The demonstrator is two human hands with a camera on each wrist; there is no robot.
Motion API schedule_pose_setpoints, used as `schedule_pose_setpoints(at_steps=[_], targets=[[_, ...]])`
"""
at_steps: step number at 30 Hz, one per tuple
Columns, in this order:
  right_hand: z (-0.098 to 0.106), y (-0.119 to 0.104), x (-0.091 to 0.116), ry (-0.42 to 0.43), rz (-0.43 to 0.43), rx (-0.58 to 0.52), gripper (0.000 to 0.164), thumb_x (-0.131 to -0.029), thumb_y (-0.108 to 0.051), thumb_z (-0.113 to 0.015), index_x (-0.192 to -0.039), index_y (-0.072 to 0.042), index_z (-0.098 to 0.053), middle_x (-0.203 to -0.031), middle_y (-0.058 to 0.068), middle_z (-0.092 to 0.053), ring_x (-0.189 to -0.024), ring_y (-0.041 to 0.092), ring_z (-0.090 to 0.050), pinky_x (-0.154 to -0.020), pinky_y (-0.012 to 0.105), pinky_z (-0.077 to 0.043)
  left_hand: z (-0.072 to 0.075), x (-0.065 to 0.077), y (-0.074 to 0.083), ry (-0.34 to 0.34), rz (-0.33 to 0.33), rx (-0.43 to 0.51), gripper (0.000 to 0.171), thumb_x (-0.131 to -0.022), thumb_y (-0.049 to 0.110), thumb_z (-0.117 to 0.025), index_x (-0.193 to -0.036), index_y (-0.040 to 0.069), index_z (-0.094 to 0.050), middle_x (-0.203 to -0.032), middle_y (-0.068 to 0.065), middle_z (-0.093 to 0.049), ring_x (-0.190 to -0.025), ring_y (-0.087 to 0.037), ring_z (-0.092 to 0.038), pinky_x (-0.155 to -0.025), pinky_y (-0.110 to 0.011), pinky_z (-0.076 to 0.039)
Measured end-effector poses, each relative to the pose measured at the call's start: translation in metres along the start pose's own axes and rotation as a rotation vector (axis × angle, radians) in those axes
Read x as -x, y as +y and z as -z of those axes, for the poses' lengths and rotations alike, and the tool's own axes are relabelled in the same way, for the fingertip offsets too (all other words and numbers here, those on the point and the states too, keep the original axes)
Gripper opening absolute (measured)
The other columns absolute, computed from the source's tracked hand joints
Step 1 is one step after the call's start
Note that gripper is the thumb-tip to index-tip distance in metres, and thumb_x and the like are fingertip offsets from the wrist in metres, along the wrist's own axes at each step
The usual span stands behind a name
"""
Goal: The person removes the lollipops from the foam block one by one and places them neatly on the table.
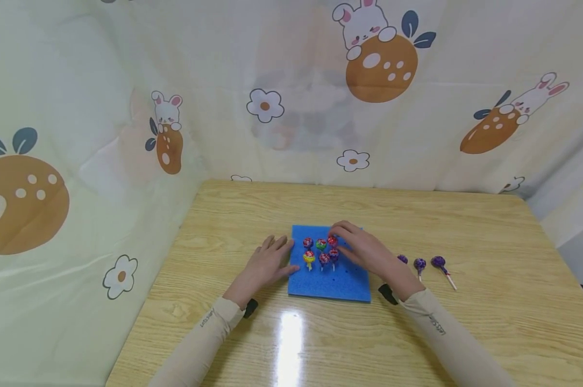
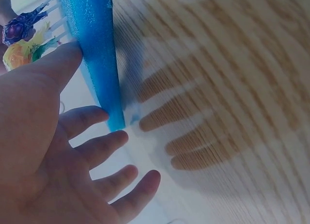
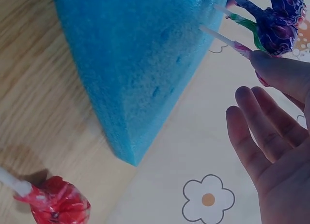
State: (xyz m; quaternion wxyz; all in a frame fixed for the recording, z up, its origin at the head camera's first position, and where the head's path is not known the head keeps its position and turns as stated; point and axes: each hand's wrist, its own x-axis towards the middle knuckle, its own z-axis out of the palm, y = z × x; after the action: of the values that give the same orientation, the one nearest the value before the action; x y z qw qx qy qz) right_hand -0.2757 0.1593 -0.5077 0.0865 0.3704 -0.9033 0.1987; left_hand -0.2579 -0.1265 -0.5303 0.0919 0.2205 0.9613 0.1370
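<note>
A blue foam block [image 1: 330, 285] lies on the table with several wrapped lollipops standing in it by their sticks. These include a yellow lollipop [image 1: 308, 258], a green lollipop [image 1: 321, 244] and a purple lollipop [image 1: 333, 253]. My right hand [image 1: 366, 251] pinches a red lollipop [image 1: 332, 241] in the back row; in the right wrist view its stick [image 3: 218, 35] meets the foam, while the thumb hides most of its head. My left hand [image 1: 266, 263] rests against the block's left edge, fingers spread and thumb on the foam.
To the right of the block, lollipops lie on the wooden table [image 1: 490, 322], among them a purple lollipop [image 1: 438, 262] and another purple lollipop [image 1: 419, 264]. Small holes show in the foam's right part. A patterned curtain [image 1: 301, 129] hangs behind the table.
</note>
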Motion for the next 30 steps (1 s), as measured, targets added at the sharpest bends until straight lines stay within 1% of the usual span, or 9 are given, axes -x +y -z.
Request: schedule_pose_setpoints(at_steps=[4, 9, 13, 17, 23, 26, 30], targets=[[0.004, -0.002, -0.001, 0.014, -0.007, -0.003, 0.032, -0.094, -0.011, -0.071, -0.126, -0.010, -0.062, -0.128, 0.006, -0.061, -0.116, 0.023, -0.064, -0.093, 0.041, -0.058, 0.000, 0.000, 0.000, 0.003, -0.002, 0.001, 0.076, -0.098, 0.055, -0.057, -0.158, 0.016, -0.033, -0.165, -0.013, -0.030, -0.152, -0.044, -0.021, -0.117, -0.064, -0.030], [0.007, -0.001, 0.000, 0.042, -0.004, 0.002, 0.031, -0.094, -0.012, -0.071, -0.124, -0.010, -0.063, -0.125, 0.004, -0.062, -0.112, 0.021, -0.065, -0.090, 0.040, -0.059, 0.000, 0.000, 0.000, 0.006, -0.003, -0.004, 0.076, -0.098, 0.055, -0.057, -0.158, 0.016, -0.034, -0.164, -0.013, -0.031, -0.152, -0.043, -0.022, -0.117, -0.064, -0.031], [0.012, -0.001, 0.001, 0.041, -0.018, 0.006, 0.031, -0.095, -0.014, -0.071, -0.125, -0.010, -0.063, -0.124, 0.004, -0.062, -0.113, 0.021, -0.065, -0.093, 0.040, -0.058, 0.000, 0.000, 0.000, 0.001, 0.002, -0.001, 0.076, -0.097, 0.056, -0.057, -0.158, 0.016, -0.034, -0.164, -0.012, -0.031, -0.152, -0.043, -0.022, -0.117, -0.064, -0.031], [0.019, 0.000, 0.004, 0.018, -0.073, -0.022, 0.033, -0.096, -0.017, -0.070, -0.127, -0.010, -0.062, -0.127, 0.005, -0.062, -0.117, 0.023, -0.063, -0.097, 0.043, -0.056, 0.000, 0.001, 0.001, 0.000, 0.005, 0.006, 0.076, -0.097, 0.055, -0.057, -0.158, 0.017, -0.033, -0.165, -0.012, -0.030, -0.153, -0.042, -0.021, -0.118, -0.064, -0.030], [0.026, 0.005, 0.010, -0.042, -0.150, -0.121, 0.032, -0.095, -0.016, -0.071, -0.125, -0.010, -0.064, -0.125, 0.004, -0.062, -0.117, 0.023, -0.063, -0.099, 0.046, -0.055, 0.000, 0.001, 0.000, 0.002, -0.001, 0.001, 0.076, -0.098, 0.055, -0.057, -0.158, 0.016, -0.033, -0.165, -0.012, -0.030, -0.152, -0.043, -0.022, -0.117, -0.063, -0.030], [0.028, 0.008, 0.014, -0.070, -0.161, -0.177, 0.029, -0.094, -0.014, -0.071, -0.123, -0.008, -0.066, -0.124, 0.006, -0.064, -0.117, 0.025, -0.063, -0.098, 0.048, -0.054, 0.000, 0.001, 0.000, -0.001, -0.003, -0.004, 0.076, -0.098, 0.055, -0.057, -0.158, 0.017, -0.033, -0.165, -0.012, -0.030, -0.152, -0.042, -0.022, -0.117, -0.063, -0.031], [0.028, 0.014, 0.019, -0.106, -0.170, -0.226, 0.027, -0.095, -0.014, -0.070, -0.121, -0.010, -0.069, -0.125, 0.008, -0.064, -0.117, 0.028, -0.062, -0.095, 0.050, -0.055, 0.000, 0.001, 0.000, -0.002, -0.004, 0.000, 0.076, -0.098, 0.056, -0.057, -0.158, 0.016, -0.033, -0.165, -0.013, -0.030, -0.152, -0.043, -0.022, -0.117, -0.064, -0.031]])
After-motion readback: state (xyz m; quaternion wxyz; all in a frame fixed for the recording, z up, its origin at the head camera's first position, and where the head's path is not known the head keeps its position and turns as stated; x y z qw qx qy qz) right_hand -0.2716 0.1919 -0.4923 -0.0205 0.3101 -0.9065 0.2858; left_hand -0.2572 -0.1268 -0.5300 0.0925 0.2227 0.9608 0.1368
